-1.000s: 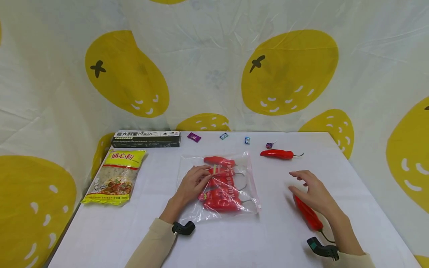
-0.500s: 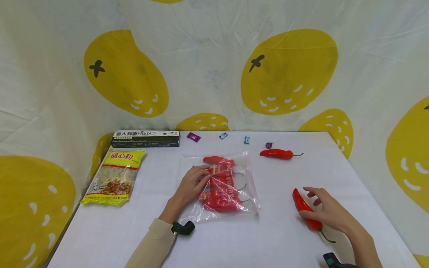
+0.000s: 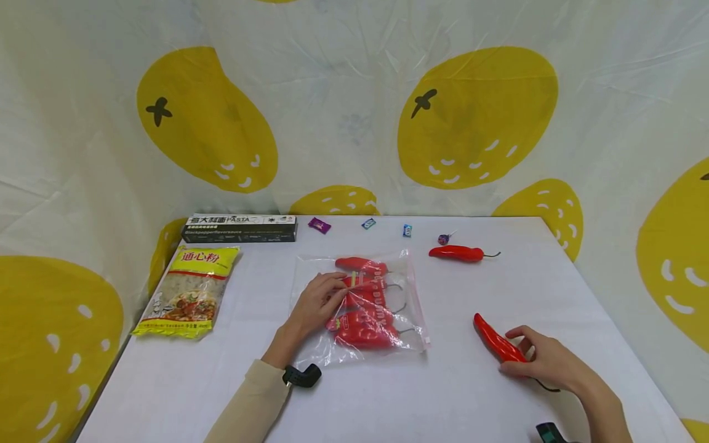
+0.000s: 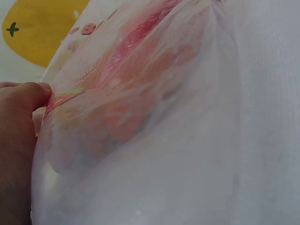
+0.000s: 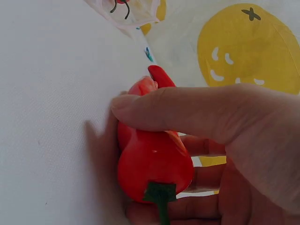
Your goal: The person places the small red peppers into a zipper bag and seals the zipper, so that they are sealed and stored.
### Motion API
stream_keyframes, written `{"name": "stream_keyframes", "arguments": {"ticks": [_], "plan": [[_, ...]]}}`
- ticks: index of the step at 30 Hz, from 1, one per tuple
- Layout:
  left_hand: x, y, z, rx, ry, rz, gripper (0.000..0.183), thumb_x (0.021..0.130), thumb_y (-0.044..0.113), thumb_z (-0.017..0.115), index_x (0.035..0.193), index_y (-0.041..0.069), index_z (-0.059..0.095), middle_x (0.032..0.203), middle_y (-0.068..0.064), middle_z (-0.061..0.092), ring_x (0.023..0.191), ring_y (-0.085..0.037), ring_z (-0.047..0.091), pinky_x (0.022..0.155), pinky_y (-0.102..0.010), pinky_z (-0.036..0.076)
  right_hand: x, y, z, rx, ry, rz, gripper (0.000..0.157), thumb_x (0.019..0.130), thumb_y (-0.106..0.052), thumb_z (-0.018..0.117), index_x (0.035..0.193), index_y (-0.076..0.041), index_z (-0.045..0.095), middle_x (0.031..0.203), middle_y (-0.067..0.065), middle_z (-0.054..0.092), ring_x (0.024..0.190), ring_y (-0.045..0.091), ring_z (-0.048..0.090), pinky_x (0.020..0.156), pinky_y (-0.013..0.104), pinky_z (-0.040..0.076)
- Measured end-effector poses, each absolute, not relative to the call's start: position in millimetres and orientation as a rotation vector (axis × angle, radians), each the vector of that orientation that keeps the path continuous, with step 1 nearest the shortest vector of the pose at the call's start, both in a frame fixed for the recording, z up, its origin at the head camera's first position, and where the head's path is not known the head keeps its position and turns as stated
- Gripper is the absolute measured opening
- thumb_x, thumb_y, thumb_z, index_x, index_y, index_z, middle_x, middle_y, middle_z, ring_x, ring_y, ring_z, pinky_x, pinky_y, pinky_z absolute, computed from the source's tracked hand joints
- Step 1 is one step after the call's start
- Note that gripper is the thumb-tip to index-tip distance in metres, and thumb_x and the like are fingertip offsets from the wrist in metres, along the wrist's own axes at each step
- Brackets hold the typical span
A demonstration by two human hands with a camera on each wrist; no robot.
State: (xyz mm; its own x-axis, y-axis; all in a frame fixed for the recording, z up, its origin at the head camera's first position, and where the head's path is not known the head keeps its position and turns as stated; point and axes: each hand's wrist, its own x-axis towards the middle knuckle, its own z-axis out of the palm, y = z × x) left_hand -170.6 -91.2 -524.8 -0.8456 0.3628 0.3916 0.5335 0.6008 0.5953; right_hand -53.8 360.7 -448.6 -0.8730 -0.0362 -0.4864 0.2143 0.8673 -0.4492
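Observation:
A clear zip bag (image 3: 412, 295) with several red chili peppers (image 3: 365, 335) inside lies mid-table. My left hand (image 3: 318, 301) pinches the upper film of the bag; in the left wrist view the plastic (image 4: 154, 178) spreads away from the thumb. At the right, my right hand (image 3: 548, 363) holds a loose red chili pepper (image 3: 495, 340), thumb on one side and fingers on the other. The right wrist view shows this pepper (image 5: 154, 161) stem end toward the camera, the thumb across its body. Another red chili pepper (image 3: 456, 253) lies farther back.
At the back left are a dark pasta box (image 3: 240, 229) and a yellow macaroni bag (image 3: 185, 292). Small wrapped candies (image 3: 319, 225) and a lollipop (image 3: 444, 239) lie along the back edge. A fruit-patterned cloth (image 3: 343, 123) hangs behind the table.
My right hand has moved back toward me onto the loose pepper and grips it; the pepper has shifted slightly left. The left hand stays on the bag.

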Motion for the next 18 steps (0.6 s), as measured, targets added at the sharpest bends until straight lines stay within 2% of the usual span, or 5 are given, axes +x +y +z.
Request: {"name": "stream_keyframes", "arguments": {"ticks": [8, 13, 16, 18], "plan": [[-170.6, -90.9, -525.9, -0.747, -2.585, -1.089, 0.016, 0.092, 0.036, 0.057, 0.104, 0.026, 0.062, 0.130, 0.004, 0.058, 0.125, -0.013, 0.050, 0.113, -0.046, 0.033, -63.0, 354.9, -449.8, 0.085, 2.637, -0.739, 0.072, 0.071, -0.047, 0.076, 0.124, -0.007, 0.049, 0.103, 0.007, 0.060, 0.084, 0.016, 0.053, 0.064, 0.022, 0.052], [-171.0, -90.7, -525.8, -0.748, -2.578, -1.101, 0.016, 0.092, 0.036, 0.057, 0.103, 0.026, 0.062, 0.129, 0.004, 0.058, 0.125, -0.012, 0.051, 0.111, -0.045, 0.036, -70.6, 347.4, -450.7, 0.035, 2.733, -0.735, 0.068, 0.074, -0.048, 0.073, 0.125, -0.008, 0.050, 0.110, 0.008, 0.060, 0.091, 0.017, 0.054, 0.068, 0.024, 0.055], [-171.1, -90.5, -525.4, -0.747, -2.577, -1.104, 0.016, 0.093, 0.037, 0.056, 0.103, 0.026, 0.062, 0.129, 0.003, 0.058, 0.125, -0.013, 0.051, 0.112, -0.046, 0.034, -76.1, 343.1, -451.3, -0.009, 2.782, -0.734, 0.066, 0.077, -0.047, 0.071, 0.126, -0.009, 0.050, 0.114, 0.009, 0.060, 0.094, 0.018, 0.054, 0.071, 0.026, 0.055], [-171.2, -90.3, -525.2, -0.747, -2.577, -1.107, 0.017, 0.093, 0.037, 0.056, 0.104, 0.025, 0.062, 0.129, 0.003, 0.058, 0.126, -0.013, 0.050, 0.113, -0.046, 0.032, -79.6, 340.4, -451.8, -0.047, 2.811, -0.731, 0.062, 0.079, -0.042, 0.071, 0.127, -0.009, 0.050, 0.115, 0.009, 0.060, 0.094, 0.018, 0.054, 0.070, 0.023, 0.054]]}}
